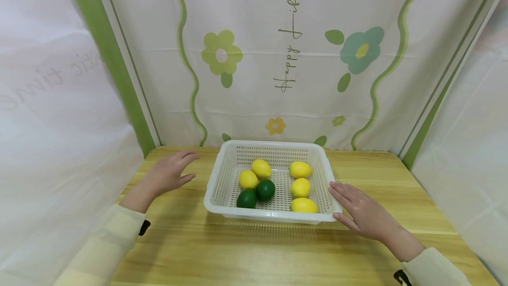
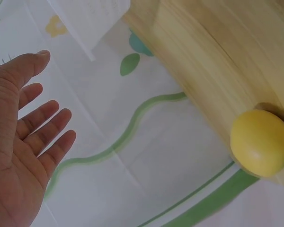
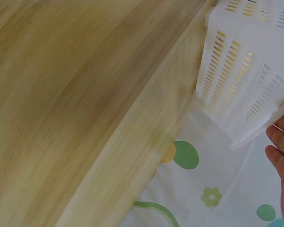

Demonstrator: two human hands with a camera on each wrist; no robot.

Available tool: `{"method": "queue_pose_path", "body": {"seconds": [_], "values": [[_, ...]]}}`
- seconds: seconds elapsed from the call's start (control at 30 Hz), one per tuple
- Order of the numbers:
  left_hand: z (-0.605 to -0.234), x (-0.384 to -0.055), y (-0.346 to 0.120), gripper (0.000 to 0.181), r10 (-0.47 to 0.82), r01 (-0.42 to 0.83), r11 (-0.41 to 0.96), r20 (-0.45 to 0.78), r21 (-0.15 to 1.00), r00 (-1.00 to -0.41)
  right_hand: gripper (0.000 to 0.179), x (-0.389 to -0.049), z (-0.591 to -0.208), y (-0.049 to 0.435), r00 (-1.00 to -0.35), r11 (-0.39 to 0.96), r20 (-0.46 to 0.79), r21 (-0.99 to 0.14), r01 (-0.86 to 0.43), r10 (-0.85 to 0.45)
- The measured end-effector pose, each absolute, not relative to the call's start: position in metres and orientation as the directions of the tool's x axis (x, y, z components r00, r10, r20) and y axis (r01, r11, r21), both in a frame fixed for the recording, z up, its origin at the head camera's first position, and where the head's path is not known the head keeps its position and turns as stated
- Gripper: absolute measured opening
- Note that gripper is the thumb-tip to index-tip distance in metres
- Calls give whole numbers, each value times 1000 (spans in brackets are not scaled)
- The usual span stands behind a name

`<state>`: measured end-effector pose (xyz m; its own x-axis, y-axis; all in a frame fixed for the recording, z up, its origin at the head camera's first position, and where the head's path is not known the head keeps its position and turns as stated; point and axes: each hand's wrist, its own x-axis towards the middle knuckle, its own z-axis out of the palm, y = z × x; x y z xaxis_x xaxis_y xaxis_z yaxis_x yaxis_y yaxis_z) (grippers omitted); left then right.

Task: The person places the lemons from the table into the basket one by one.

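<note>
A white plastic basket (image 1: pixel 270 216) stands on the table. Three lemons (image 1: pixel 300 187) lie in a row along its right side. On its left side, two more lemons (image 1: pixel 261 169) sit behind two dark green round fruits (image 1: pixel 266 190). My right hand (image 1: pixel 363 211) is at the basket's right rim, fingers extended with the tips against it; the right wrist view shows these fingers beside the slotted wall (image 3: pixel 241 75). Left of the basket, apart from it, my left hand (image 1: pixel 168 172) hovers with relaxed fingers and holds nothing. Another lemon (image 2: pixel 261 143) rests on the table in the left wrist view, hidden in the head view.
The wooden table (image 1: pixel 254 255) has a light grain. A white curtain (image 1: pixel 254 100) with printed flowers hangs right behind the basket, and further white sheets (image 1: pixel 59 144) close off the left and right sides.
</note>
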<state>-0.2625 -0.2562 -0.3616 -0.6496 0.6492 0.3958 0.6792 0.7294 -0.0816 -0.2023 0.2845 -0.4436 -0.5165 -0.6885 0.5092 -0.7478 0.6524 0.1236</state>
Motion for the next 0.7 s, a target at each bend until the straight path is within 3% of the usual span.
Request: {"method": "queue_pose_path", "body": {"seconds": [0.33, 0.7], "values": [[-362, -262, -280, 53, 605, 642, 764, 410, -59, -683, 67, -202, -442, 284, -522, 653, 500, 121, -748, -691], [-371, -265, -304, 51, 511, 540, 842, 344, -14, -788, 66, -200, -440, 283, -514, 647, 506, 122, -753, -693]]}}
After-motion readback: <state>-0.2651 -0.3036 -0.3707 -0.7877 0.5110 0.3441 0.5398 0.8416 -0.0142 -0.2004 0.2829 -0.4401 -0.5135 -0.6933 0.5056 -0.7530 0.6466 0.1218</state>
